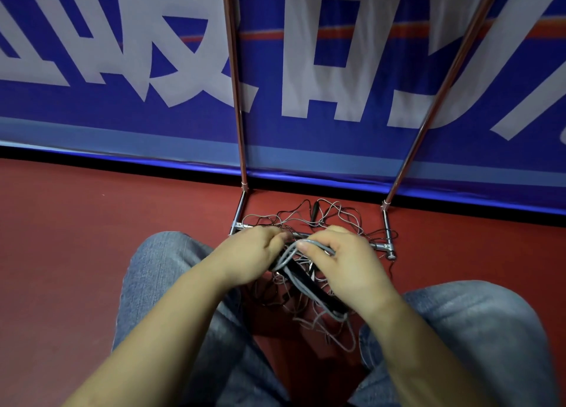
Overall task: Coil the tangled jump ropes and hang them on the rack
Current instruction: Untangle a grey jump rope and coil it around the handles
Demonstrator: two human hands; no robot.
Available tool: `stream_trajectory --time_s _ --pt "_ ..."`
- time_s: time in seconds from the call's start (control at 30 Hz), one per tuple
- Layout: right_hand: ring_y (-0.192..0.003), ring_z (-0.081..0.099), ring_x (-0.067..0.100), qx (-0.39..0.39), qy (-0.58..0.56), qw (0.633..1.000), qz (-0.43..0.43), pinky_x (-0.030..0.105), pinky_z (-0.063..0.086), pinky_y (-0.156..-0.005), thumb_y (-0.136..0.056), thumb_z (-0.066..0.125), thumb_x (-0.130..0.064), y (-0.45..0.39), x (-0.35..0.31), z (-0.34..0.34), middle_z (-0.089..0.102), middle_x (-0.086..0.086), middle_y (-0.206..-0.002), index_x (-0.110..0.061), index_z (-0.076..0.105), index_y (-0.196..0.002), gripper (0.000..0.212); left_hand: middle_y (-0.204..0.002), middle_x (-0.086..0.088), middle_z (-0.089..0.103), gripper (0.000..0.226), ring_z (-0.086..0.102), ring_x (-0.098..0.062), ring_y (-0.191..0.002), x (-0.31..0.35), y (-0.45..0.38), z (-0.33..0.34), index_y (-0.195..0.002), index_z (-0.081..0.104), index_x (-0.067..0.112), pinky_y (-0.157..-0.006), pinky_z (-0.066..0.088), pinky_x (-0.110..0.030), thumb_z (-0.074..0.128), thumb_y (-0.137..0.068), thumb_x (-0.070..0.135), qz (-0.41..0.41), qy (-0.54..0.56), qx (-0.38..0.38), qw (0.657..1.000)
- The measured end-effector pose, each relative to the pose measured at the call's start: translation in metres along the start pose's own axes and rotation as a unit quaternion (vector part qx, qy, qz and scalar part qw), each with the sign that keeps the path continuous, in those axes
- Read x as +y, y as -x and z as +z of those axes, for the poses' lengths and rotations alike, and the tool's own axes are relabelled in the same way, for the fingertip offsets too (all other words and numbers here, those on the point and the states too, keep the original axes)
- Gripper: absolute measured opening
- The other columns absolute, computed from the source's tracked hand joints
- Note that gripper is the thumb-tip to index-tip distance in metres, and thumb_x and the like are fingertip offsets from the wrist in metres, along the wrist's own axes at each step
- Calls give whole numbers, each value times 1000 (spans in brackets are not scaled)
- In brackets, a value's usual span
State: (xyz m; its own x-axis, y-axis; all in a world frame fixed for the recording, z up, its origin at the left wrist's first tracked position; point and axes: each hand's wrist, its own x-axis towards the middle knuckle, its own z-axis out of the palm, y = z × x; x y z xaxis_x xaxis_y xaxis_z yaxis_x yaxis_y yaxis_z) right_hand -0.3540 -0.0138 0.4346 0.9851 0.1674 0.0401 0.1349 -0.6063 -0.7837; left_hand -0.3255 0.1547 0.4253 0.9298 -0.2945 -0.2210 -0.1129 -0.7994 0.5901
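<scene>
A tangle of thin grey and black jump ropes [324, 219] lies on the red floor around the foot of the metal rack [240, 106]. My left hand [254, 252] grips a bundle of grey rope loops with its fingers curled. My right hand [343, 259] holds the same grey rope bundle [294, 253], thumb pressed over several strands. Black handles [309, 282] hang below the two hands. More loose rope [333, 324] trails down between my knees.
The rack's two upright poles [441, 94] rise from a low chrome base bar [382, 246] against a blue banner wall [122, 69]. My knees in jeans [162, 271] flank the pile. Red floor [76, 222] spreads to the left and right.
</scene>
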Motion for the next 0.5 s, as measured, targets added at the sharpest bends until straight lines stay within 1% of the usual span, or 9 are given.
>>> stream_trajectory --time_s 0.1,0.17,0.23,0.27,0.3,0.33,0.37,0.43,0.5 --pt "-69 56 13 -23 -31 998 48 36 46 -72 -87 58 -41 -1 7 3 65 6 -76 -17 71 -82 28 -112 7 68 35 60 -10 -105 3 3 0 -115 66 22 -96 43 -28 37 -100 33 27 80 -30 996" --pt "-69 61 19 -51 -82 992 86 36 49 -73 -88 57 -41 -1 6 2 69 5 -73 -15 71 -77 31 -109 7 69 40 62 -8 -102 6 4 1 -111 69 18 -95 44 -26 36 -93 35 48 144 -38 988" --pt "-72 65 16 -70 -113 986 97 30 49 -77 -89 57 -38 -3 5 0 71 0 -70 -15 71 -73 31 -97 6 71 44 63 -8 -88 7 5 2 -100 70 10 -86 46 -25 36 -85 33 57 197 -41 978" --pt "-67 64 11 -76 -124 985 95 26 49 -75 -89 56 -36 -4 3 -1 70 -3 -65 -15 70 -70 32 -86 6 68 41 59 -8 -77 9 6 2 -91 69 7 -78 46 -24 37 -84 31 61 226 -42 971" --pt "-58 60 5 -81 -134 983 94 21 47 -67 -90 55 -35 -4 2 -2 67 -5 -58 -14 68 -67 33 -77 4 64 38 54 -7 -69 10 7 3 -84 67 5 -71 44 -24 38 -85 29 62 256 -42 964" --pt "-48 53 -1 -83 -148 981 96 16 42 -57 -91 54 -33 -5 -1 -2 62 -7 -50 -14 65 -65 35 -71 3 60 35 50 -8 -65 12 8 3 -78 64 4 -66 42 -24 40 -88 27 64 286 -41 955" --pt "-41 48 -1 -88 -168 976 106 12 36 -50 -92 53 -32 -5 -2 -3 57 -7 -44 -14 63 -63 36 -67 4 58 33 49 -7 -62 14 9 3 -75 63 4 -63 40 -23 41 -93 22 64 311 -38 947" --pt "-33 42 -1 -109 -222 959 138 10 31 -41 -93 51 -31 -5 -5 -5 52 -7 -42 -15 62 -63 36 -62 9 59 34 50 -2 -57 20 11 2 -75 64 9 -57 40 -18 38 -98 9 50 362 -24 931" --pt "-34 43 -1 -138 -270 938 168 11 33 -37 -92 53 -32 -4 -6 -6 54 -8 -44 -15 66 -69 31 -67 4 65 35 55 -3 -57 25 11 3 -89 70 10 -51 40 -15 36 -97 5 19 423 -13 906"
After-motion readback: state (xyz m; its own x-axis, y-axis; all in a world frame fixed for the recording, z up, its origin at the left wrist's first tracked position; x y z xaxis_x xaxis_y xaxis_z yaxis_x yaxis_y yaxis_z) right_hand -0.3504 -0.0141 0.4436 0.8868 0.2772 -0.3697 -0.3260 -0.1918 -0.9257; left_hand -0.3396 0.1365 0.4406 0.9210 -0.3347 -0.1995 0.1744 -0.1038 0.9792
